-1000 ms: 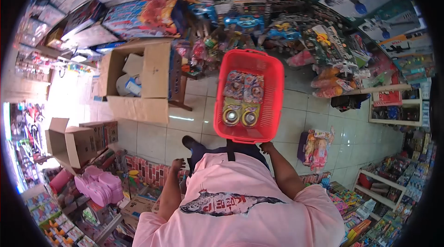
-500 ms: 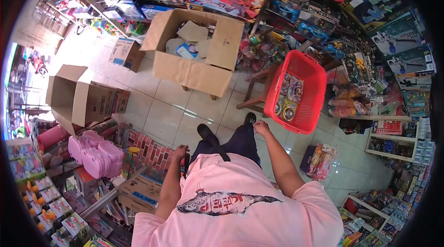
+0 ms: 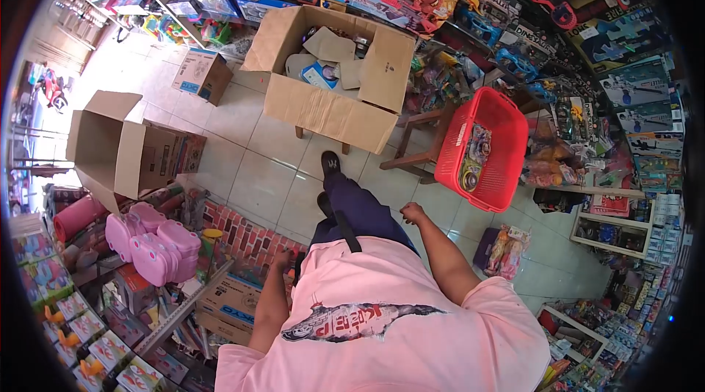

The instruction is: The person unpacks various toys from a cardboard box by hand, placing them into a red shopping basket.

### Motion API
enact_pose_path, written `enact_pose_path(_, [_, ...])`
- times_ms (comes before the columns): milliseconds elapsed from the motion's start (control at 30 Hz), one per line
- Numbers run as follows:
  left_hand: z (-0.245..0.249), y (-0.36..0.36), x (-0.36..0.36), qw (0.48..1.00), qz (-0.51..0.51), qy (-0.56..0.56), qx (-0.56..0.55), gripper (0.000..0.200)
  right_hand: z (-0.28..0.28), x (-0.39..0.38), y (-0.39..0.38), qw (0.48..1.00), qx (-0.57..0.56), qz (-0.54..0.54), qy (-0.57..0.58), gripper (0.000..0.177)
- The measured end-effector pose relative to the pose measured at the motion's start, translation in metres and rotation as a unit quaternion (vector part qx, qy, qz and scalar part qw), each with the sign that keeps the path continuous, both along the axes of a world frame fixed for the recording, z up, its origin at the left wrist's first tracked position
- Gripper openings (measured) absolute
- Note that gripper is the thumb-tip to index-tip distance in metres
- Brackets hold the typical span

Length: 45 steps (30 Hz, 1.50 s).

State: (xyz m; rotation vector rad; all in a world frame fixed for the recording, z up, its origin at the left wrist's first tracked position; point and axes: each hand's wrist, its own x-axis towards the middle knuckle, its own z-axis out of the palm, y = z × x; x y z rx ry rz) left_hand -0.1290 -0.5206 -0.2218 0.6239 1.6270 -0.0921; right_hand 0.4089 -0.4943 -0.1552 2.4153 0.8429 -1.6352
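My left hand hangs low beside my left hip, small in view, with its fingers curled and no object visible in it. A dark strap or edge shows right beside it. My right hand is held out from my right side, fingers loosely closed, with nothing in it. It is nearest to the red plastic basket, which holds several packaged toys and rolls. Ahead of me an open cardboard box stands on a wooden-legged support, with cardboard pieces and packaged items inside. Neither hand touches the basket or the box.
An open, tilted carton and a smaller closed carton stand at left. Pink cases are stacked near my left. A wooden stool is by the basket. Bagged dolls lie on the floor at right. Toy shelves surround the aisle.
I have stepped forward, one foot now ahead of the other. The box and basket have shifted rightward in view. My left hand has swung back; my right hand stays out at my side.
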Motion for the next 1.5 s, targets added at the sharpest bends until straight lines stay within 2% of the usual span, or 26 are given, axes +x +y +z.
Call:
enact_pose_path(67, [-0.016,0.015,-0.002,0.997,0.045,-0.058,-0.037,0.032,-0.002,-0.007,0.007,1.000,-0.008,0.018,-0.006,0.028])
enact_pose_path(167, [0.004,0.059,0.003,0.999,0.025,-0.020,0.023,0.033,-0.009,-0.016,0.032,0.999,-0.033,0.043,-0.002,0.029])
enact_pose_path(333, [0.026,0.158,-0.003,1.000,0.015,-0.004,0.011,0.036,-0.018,-0.021,0.107,0.998,-0.034,0.026,0.040,0.028])
enact_pose_path(367, [0.029,0.180,-0.003,0.998,0.011,0.004,0.059,0.035,-0.021,-0.021,0.124,0.998,-0.029,0.023,0.043,0.028])
enact_pose_path(433, [0.040,0.227,0.001,0.983,0.004,0.022,0.183,0.034,-0.026,-0.021,0.152,0.982,0.107,-0.151,0.026,0.029])
enact_pose_path(467, [0.039,0.255,0.004,0.963,0.022,-0.003,0.267,0.032,-0.031,-0.016,0.170,0.976,0.112,-0.188,0.013,0.028])
enact_pose_path(533, [0.094,0.314,0.038,0.905,0.033,0.056,0.420,0.029,-0.028,0.000,0.205,0.964,0.129,-0.231,0.010,0.031])
enact_pose_path(600, [0.149,0.368,0.078,0.832,0.006,0.099,0.546,0.023,-0.066,0.036,0.222,0.947,0.271,0.023,-0.169,0.036])
enact_pose_path(667, [0.214,0.411,0.124,0.763,-0.063,0.103,0.635,0.022,-0.027,0.044,0.240,0.916,0.313,-0.168,-0.186,0.033])
enact_pose_path(700, [0.234,0.430,0.144,0.728,-0.101,0.080,0.674,0.023,0.001,0.042,0.249,0.915,0.310,-0.177,-0.189,0.033])
enact_pose_path(767, [0.268,0.456,0.189,0.695,-0.147,0.031,0.704,0.025,0.075,0.026,0.276,0.814,0.408,-0.382,-0.158,0.029])
enact_pose_path(800, [0.276,0.464,0.211,0.659,-0.185,-0.011,0.729,0.026,0.099,0.018,0.284,0.811,0.406,-0.388,-0.164,0.029])
enact_pose_path(867, [0.280,0.476,0.251,0.665,-0.283,-0.071,0.687,0.028,0.137,0.001,0.299,0.759,0.499,-0.344,-0.238,0.026])
enact_pose_path(900, [0.271,0.479,0.270,0.660,-0.312,-0.114,0.673,0.030,0.159,-0.009,0.304,0.757,0.494,-0.350,-0.245,0.026])
enact_pose_path(967, [0.245,0.478,0.303,0.649,-0.363,-0.173,0.646,0.033,0.190,-0.030,0.311,0.760,0.577,-0.195,-0.226,0.032])
enact_pose_path(1000, [0.236,0.473,0.315,0.643,-0.385,-0.187,0.635,0.035,0.188,-0.040,0.312,0.760,0.571,-0.204,-0.233,0.032])
enact_pose_path(1033, [0.230,0.468,0.324,0.640,-0.393,-0.196,0.630,0.035,0.185,-0.050,0.311,0.770,0.569,-0.191,-0.217,0.034])
enact_pose_path(1100, [0.225,0.464,0.338,0.698,-0.347,-0.275,0.562,0.037,0.186,-0.064,0.313,0.775,0.568,-0.182,-0.208,0.036])
enact_pose_path(1133, [0.239,0.464,0.341,0.693,-0.353,-0.283,0.561,0.037,0.189,-0.070,0.314,0.778,0.568,-0.199,-0.179,0.037])
enact_pose_path(1200, [0.273,0.464,0.345,0.662,-0.326,-0.365,0.568,0.040,0.200,-0.071,0.311,0.777,0.568,-0.221,-0.158,0.039])
enact_pose_path(1233, [0.286,0.463,0.348,0.654,-0.362,-0.382,0.543,0.046,0.209,-0.071,0.308,0.764,0.579,-0.275,-0.081,0.039])
enact_pose_path(1267, [0.291,0.463,0.354,0.651,-0.367,-0.388,0.540,0.046,0.218,-0.071,0.305,0.743,0.586,-0.324,-0.002,0.040])
enact_pose_path(1300, [0.294,0.462,0.361,0.615,-0.409,-0.405,0.539,0.048,0.226,-0.070,0.302,0.706,0.615,-0.349,0.023,0.039])
enact_pose_path(1333, [0.297,0.461,0.368,0.578,-0.448,-0.421,0.537,0.050,0.241,-0.070,0.298,0.705,0.615,-0.354,0.018,0.039])
enact_pose_path(1400, [0.298,0.456,0.389,0.572,-0.486,-0.428,0.503,0.056,0.267,-0.065,0.288,0.683,0.608,-0.404,0.005,0.039])
enact_pose_path(1500, [0.278,0.445,0.410,0.512,-0.561,-0.371,0.534,0.057,0.252,-0.045,0.271,0.693,0.584,-0.390,-0.159,0.043])
